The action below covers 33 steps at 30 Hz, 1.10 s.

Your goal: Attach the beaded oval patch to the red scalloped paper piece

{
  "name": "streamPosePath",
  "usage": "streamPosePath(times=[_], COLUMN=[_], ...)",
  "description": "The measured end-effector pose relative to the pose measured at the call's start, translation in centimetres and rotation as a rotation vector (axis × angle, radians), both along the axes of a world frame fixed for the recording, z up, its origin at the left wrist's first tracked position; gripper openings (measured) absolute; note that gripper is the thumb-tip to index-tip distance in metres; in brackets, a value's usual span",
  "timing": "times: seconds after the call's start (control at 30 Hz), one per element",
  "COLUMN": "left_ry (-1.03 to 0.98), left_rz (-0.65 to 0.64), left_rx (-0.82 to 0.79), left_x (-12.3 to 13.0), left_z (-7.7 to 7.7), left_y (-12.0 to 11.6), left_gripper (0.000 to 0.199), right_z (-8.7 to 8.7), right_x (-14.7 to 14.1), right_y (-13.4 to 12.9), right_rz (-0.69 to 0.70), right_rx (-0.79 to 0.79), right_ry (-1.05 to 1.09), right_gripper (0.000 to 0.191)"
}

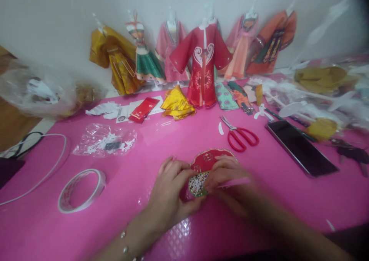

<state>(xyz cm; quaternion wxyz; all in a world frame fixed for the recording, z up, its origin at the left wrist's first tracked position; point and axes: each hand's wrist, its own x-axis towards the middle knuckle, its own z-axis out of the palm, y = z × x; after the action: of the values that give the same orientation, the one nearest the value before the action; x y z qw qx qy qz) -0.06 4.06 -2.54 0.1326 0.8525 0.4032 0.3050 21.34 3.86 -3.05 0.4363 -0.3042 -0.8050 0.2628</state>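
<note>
A small patterned piece, speckled black, white and green, is pinched at its left edge between the thumb and fingers of my left hand. My right hand is closed at the piece's right side, with a pink stick-like tool lying across its fingers. What the right fingertips pinch at the piece is blurred. Just beyond both hands is a red scalloped piece with gold marks and a pale edge, partly covered by them. A bracelet circles my left wrist.
Red-handled scissors and a phone lie to the right. At left are a tape roll, a white cable and a plastic bag. Miniature garments, including a red robe, stand along the wall. Plastic-wrapped items crowd the back right.
</note>
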Motion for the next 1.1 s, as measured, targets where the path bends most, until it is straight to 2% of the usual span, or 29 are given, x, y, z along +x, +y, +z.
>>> streamPosePath(times=[0.83, 1.1], left_ry=[-0.009, -0.036], left_rz=[-0.009, -0.019], left_rx=[-0.022, -0.029], left_x=[-0.01, 0.03], left_z=[-0.02, -0.09], left_y=[0.02, -0.01], left_gripper=[0.045, 0.045], right_z=[-0.46, 0.15], right_x=[0.13, 0.03], right_y=[0.12, 0.00], right_rz=[-0.001, 0.024], right_rx=[-0.006, 0.021], right_ry=[-0.019, -0.009], right_gripper=[0.017, 0.017])
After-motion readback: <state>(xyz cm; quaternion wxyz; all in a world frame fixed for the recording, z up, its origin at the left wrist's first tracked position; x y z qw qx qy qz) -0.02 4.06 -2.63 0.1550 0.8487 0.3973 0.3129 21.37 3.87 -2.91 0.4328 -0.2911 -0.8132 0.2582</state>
